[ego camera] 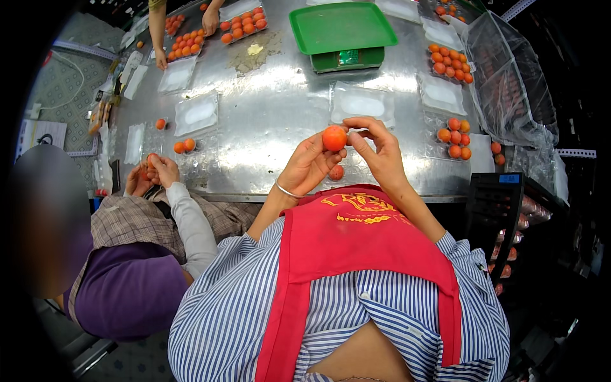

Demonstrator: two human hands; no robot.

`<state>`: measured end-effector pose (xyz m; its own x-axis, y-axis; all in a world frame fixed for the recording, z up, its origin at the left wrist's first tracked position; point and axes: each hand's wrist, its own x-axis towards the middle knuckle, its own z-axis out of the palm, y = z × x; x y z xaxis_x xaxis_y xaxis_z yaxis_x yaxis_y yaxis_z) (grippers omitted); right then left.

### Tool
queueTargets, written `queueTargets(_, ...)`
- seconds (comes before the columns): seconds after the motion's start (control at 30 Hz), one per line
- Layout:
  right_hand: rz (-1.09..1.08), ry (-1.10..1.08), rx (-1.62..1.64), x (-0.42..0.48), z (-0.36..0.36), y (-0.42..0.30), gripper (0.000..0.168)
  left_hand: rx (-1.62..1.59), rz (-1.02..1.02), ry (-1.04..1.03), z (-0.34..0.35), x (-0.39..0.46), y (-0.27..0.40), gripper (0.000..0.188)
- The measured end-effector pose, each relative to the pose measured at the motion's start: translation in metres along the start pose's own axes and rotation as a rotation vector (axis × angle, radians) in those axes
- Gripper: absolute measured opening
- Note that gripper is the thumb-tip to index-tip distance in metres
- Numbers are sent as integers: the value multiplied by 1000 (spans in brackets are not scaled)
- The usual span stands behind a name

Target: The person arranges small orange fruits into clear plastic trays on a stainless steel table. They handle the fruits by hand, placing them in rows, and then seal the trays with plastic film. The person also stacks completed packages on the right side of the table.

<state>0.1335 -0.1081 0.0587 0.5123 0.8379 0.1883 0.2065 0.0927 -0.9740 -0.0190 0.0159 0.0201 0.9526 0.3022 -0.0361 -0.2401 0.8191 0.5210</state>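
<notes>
My left hand [308, 160] holds an orange-red tomato [334, 138] in its fingertips, above the near edge of the metal table. Beside the fruit, my right hand [379, 148] has its thumb and forefinger spread, their tips close to the tomato's right side; whether they touch it is hard to tell. Below my hands a second tomato [336, 172] sits in a clear plastic tray [360, 174], partly hidden by my wrists and red apron. Just beyond my hands lies a stack of clear packaging with a white pad [362, 104].
A green scale [343, 28] stands farther back on the metal table [267, 114]. Trays of tomatoes [451, 62] lie at the right, near a clear plastic bag [501, 76]. To my left, a seated co-worker's hands [157, 172] hold tomatoes; another person's hands [210, 21] work at the far left.
</notes>
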Motion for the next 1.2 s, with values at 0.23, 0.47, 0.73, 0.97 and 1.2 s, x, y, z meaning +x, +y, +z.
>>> queueTargets(0.23, -27, -147, -52, 0, 9, -12, 38, -113, -137, -212, -13, 4, -1, 58)
queueTargets(0.47, -100, -92, -241, -3, 7, -10, 43, 92, -127, 18, -10, 2, -4, 56)
queueTargets(0.73, -88, -20, -315, -5, 3, -9, 41, 446, 2, 227, 36, 1, 8, 50)
queueTargets(0.97, -149, -14, -366, -6, 4, -11, 43, 512, 25, 254, 39, 1, 8, 51)
queueTargets(1.2, -185, -5, -398, -8, 6, -11, 42, 584, 41, 270, 42, 0, 7, 50)
